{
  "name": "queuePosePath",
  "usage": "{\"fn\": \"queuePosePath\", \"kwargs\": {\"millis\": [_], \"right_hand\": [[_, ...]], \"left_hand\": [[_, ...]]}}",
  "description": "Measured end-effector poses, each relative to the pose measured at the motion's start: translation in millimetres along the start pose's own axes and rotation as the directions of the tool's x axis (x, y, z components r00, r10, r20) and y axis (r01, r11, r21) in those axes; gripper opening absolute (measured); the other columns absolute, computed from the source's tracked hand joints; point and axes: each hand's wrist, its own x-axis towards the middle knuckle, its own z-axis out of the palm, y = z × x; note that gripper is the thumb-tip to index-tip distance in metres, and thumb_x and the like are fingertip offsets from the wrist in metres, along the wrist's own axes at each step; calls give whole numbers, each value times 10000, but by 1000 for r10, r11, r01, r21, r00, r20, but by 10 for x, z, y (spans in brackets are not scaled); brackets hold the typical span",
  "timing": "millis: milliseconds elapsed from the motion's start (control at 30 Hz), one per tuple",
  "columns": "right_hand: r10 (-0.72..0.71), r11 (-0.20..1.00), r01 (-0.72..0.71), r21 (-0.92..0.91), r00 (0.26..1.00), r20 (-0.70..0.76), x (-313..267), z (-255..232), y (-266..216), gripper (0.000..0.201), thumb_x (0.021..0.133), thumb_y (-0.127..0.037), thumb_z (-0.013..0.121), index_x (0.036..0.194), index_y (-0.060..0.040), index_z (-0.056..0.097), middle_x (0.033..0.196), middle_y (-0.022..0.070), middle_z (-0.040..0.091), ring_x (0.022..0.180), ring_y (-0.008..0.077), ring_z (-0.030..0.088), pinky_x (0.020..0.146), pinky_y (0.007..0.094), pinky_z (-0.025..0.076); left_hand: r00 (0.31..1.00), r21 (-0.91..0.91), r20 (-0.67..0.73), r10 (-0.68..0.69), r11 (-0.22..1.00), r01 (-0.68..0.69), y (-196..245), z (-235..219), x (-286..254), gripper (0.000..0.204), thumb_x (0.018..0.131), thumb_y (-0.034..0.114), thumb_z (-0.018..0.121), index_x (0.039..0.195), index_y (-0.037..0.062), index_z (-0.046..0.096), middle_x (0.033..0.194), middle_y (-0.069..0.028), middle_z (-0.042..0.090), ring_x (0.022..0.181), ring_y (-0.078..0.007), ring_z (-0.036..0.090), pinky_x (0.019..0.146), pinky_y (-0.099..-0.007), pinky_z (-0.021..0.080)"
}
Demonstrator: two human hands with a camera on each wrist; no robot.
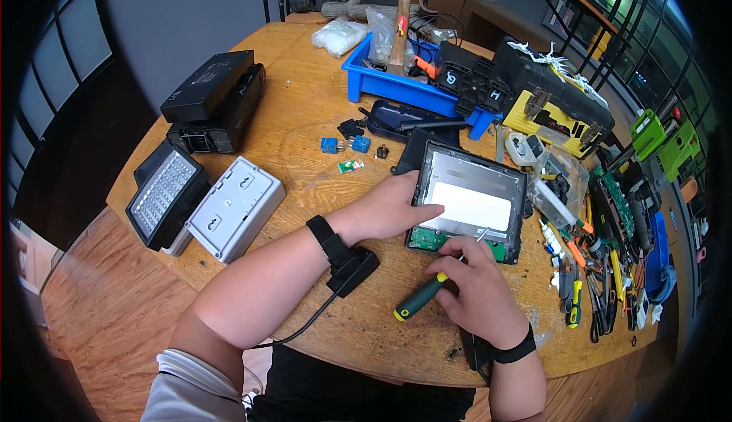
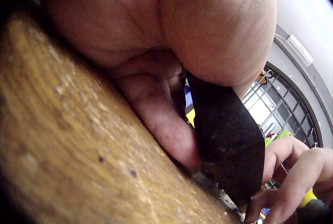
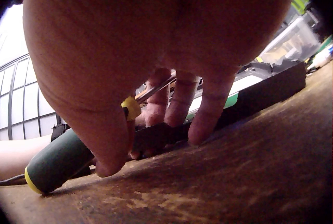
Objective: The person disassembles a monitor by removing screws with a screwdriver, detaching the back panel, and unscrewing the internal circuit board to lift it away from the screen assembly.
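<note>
An opened tablet-like device (image 1: 465, 174) with a black frame, a silver panel and a white area lies in front of the person. A green circuit board (image 1: 428, 239) shows along its near edge. At the device's left side, my left hand (image 1: 387, 207) grips the frame, thumb over the panel and fingers curled beneath, as the left wrist view shows. My right hand (image 1: 482, 294) holds a screwdriver (image 3: 58, 160) with a green and yellow handle between thumb and fingers. Its metal shaft points away over the device's near edge; other right fingertips rest close by that edge.
A blue tray (image 1: 389, 85) with a hammer stands at the back, beside a black and yellow toolbox (image 1: 560, 98). Hand tools (image 1: 610, 285) crowd the right. White housing (image 1: 236, 208), a lamp panel (image 1: 166, 193) and black cases (image 1: 210, 90) sit left. Small blue parts (image 1: 360, 144) lie mid-table.
</note>
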Motion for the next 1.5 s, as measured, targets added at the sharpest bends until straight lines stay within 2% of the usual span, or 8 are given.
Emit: {"fn": "queuePosePath", "kwargs": {"millis": [67, 267, 667, 767, 967, 1067, 1300, 1500], "right_hand": [[0, 1000, 0, -5, 1000, 0, -1, 0, 1, 309, 731, -19, 762, 1025, -68, 682, 1164, 102, 548, 1095, 338, 554, 926, 421, 508], [-12, 1000, 11, -6, 1000, -10, -3, 9, 20, 313, 729, -19, 760, 1028, -70, 683, 1168, 109, 552, 1104, 340, 555, 935, 428, 504], [-8, 1000, 8, -5, 1000, -9, -5, 18, 28, 325, 723, -15, 757, 1034, -83, 689, 1163, 103, 559, 1105, 335, 555, 938, 421, 502], [-4, 1000, 4, -5, 1000, -7, -3, 13, 21, 325, 721, -14, 760, 1031, -81, 689, 1159, 103, 559, 1100, 335, 555, 934, 421, 505], [-11, 1000, 11, -4, 1000, -11, 7, 7, 6, 323, 718, -11, 764, 1024, -77, 686, 1148, 103, 557, 1081, 334, 556, 914, 417, 513], [-18, 1000, 18, 1, 1000, -12, 8, 19, 16, 322, 716, -10, 765, 1020, -77, 684, 1149, 104, 558, 1077, 336, 556, 901, 420, 515], [-4, 1000, 4, -2, 1000, -22, 4, 29, 6, 321, 712, -7, 769, 1012, -71, 675, 1144, 111, 554, 1069, 345, 554, 888, 422, 517], [-2, 1000, 2, -16, 1000, -17, 1, 27, -12, 329, 706, -6, 772, 1014, -71, 674, 1151, 114, 548, 1066, 345, 552, 888, 421, 514]], "left_hand": [[996, 1, 41, -85, 996, 85, 71, -27, -7, 519, 935, 319, 743, 1200, -86, 555, 979, -181, 716, 789, -199, 696, 688, -337, 560], [1000, 38, 15, -24, 999, 23, -42, 5, 11, 520, 932, 302, 745, 1226, -86, 561, 1046, -194, 724, 904, -223, 706, 785, -347, 562], [982, 15, 79, -171, 985, 170, 156, -60, -8, 532, 933, 309, 741, 1239, -84, 555, 1057, -214, 721, 922, -257, 716, 804, -361, 564], [999, -6, -15, 51, 999, -51, -68, 30, 22, 532, 934, 311, 740, 1236, -85, 553, 1025, -205, 722, 845, -239, 714, 746, -350, 568], [985, 18, 66, -157, 988, 156, 110, -47, -7, 524, 936, 297, 739, 1242, -86, 553, 1084, -214, 713, 968, -250, 703, 854, -360, 553], [998, 10, 28, -57, 998, 57, -17, -1, 5, 523, 937, 293, 737, 1246, -87, 552, 1117, -226, 706, 1039, -268, 690, 908, -369, 536], [999, 26, 25, -45, 999, 44, -68, 11, 8, 526, 939, 290, 734, 1254, -89, 549, 1122, -233, 705, 1047, -288, 693, 907, -373, 536], [999, -13, 18, -44, 999, 44, -45, 14, 3, 531, 935, 316, 737, 1225, -87, 551, 1022, -207, 715, 860, -243, 709, 759, -353, 564]]}}
